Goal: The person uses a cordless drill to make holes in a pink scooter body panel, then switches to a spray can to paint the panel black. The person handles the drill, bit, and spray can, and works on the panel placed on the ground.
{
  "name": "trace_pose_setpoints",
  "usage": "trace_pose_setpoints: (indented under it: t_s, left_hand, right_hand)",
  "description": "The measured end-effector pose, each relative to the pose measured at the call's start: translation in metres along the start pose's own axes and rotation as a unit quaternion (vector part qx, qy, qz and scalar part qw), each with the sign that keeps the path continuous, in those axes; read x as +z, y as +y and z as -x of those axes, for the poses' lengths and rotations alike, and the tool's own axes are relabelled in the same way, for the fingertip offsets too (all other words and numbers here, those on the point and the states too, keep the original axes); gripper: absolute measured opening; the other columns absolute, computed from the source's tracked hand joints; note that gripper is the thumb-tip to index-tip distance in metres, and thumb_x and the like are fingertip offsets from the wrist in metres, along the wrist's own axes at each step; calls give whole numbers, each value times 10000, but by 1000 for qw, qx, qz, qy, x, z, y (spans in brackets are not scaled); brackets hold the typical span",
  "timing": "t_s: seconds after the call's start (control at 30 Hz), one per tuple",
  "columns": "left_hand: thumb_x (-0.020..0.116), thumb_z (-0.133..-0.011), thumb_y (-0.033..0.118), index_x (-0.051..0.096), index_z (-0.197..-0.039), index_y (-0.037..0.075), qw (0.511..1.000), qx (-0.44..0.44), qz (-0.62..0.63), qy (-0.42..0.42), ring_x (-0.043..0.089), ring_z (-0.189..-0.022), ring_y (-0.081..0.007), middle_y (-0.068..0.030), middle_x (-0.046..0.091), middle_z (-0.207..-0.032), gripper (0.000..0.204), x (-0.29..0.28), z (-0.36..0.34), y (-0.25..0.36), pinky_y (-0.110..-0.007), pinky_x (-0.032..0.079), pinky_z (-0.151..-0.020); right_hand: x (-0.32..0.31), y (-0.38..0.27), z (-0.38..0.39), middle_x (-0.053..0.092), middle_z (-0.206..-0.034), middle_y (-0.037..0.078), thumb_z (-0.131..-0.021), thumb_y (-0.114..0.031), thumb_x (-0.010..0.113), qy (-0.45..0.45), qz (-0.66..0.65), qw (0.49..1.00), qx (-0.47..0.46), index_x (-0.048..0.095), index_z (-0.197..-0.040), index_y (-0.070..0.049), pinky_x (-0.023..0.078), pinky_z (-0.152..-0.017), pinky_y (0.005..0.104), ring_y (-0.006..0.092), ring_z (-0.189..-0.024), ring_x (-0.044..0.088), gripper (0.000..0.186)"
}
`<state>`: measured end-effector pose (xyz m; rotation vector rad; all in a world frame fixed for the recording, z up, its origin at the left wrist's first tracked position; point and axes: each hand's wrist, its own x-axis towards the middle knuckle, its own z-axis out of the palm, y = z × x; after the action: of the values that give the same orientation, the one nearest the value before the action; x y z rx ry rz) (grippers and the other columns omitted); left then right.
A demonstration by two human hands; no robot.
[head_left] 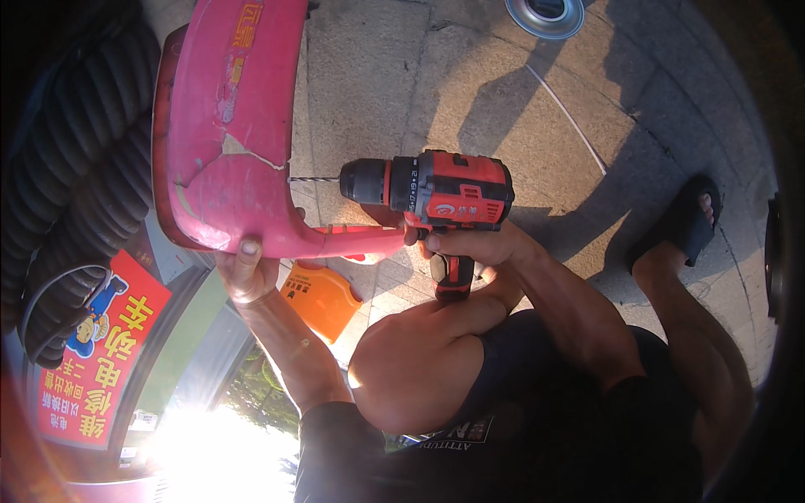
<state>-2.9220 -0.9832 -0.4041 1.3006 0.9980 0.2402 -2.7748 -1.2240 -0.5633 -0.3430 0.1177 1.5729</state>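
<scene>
A pink curved plastic panel (226, 101) with a jagged crack and worn stickers fills the upper middle-left. My left hand (250, 268) is closed on its lower edge, thumb against the pink surface. My right hand (465, 251) grips a red-and-black cordless drill (461, 191) held sideways at chest height. Its thin metal bit (314, 179) points left, the tip at the panel's right edge just below the crack; whether it touches, I cannot tell.
Black ribbed tubing (84, 151) and a red sign (96, 360) line the left. An orange plastic piece (319, 302) lies beyond my left arm. A round metal dish (545, 12) and a thin white rod (568, 121) rest on the paving. My bent legs and sandalled foot (688, 218) occupy the right.
</scene>
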Motion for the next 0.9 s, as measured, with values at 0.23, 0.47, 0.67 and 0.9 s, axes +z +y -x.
trace_pose_setpoints:
  t_s: [0.23, 0.47, 0.67, 0.9]
  left_hand:
    - [784, -825, 179, 368, -1450, 40, 1000, 16, 7, 1, 560, -1199, -382, -157, 519, -1351, 764, -4, 1, -3, -654, 520, -926]
    - [791, -816, 158, 362, -1446, 33, 1000, 18, 9, 7, 573, -1177, -385, -162, 532, -1324, 772, -1, 1, -3, -655, 526, -917]
    - [802, -797, 119, 349, -1433, 3, 999, 19, 27, 18, 603, -1126, -384, -175, 555, -1269, 789, 3, 1, -2, -653, 536, -908]
    - [810, -795, 157, 340, -1447, 28, 1000, 12, 4, 11, 594, -1133, -390, -178, 535, -1295, 814, 5, 0, -3, -650, 541, -898]
  right_hand:
    - [-1, 0, 0, 687, -919, 84, -808, -66, 728, -4, 6, 1000, 7, 613, -1135, -28, 542, -697, 296, 126, -771, 639, 349]
    - [0, 1, 0, 685, -921, 82, -809, -60, 724, -2, -10, 1000, 1, 613, -1134, -26, 540, -693, 291, 125, -769, 637, 346]
    - [-1, 2, 0, 685, -919, 85, -801, -43, 714, 3, -6, 1000, 0, 617, -1122, -23, 541, -690, 297, 129, -768, 639, 336]
    - [2, -2, -2, 684, -937, 85, -802, -40, 712, -2, 14, 1000, 21, 613, -1149, -21, 548, -711, 305, 134, -790, 649, 361]
